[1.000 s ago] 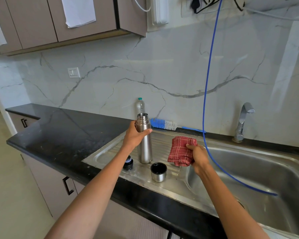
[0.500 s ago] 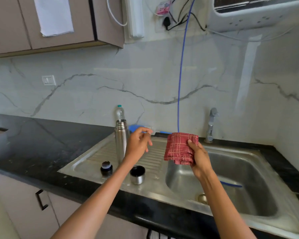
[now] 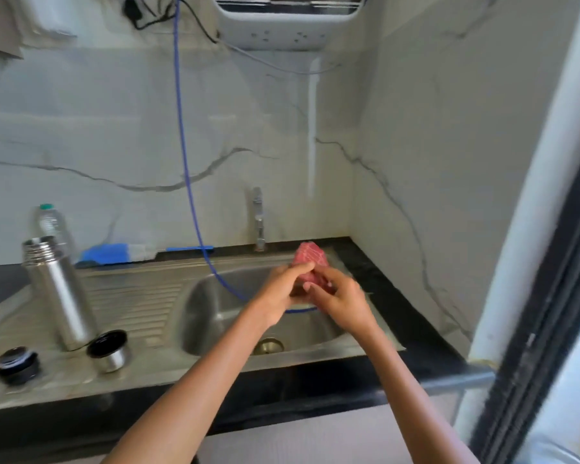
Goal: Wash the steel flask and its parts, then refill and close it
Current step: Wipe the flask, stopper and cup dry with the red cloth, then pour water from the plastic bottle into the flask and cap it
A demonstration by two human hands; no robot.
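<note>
Steel flask (image 3: pixel 59 293) stands upright well left of both hands, left hand (image 3: pixel 278 289) nearer, which with right hand (image 3: pixel 340 296) grips the red cloth (image 3: pixel 310 261).

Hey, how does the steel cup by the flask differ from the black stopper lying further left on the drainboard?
The steel cup has shiny bare-metal walls and a dark inside; the black stopper is dark all over. The cup stands mouth up, close beside the flask; the stopper lies apart from both, nearer the left edge. The cup looks taller, the stopper squatter. Both are off the flask, resting on the drainboard, untouched by either hand.
</note>
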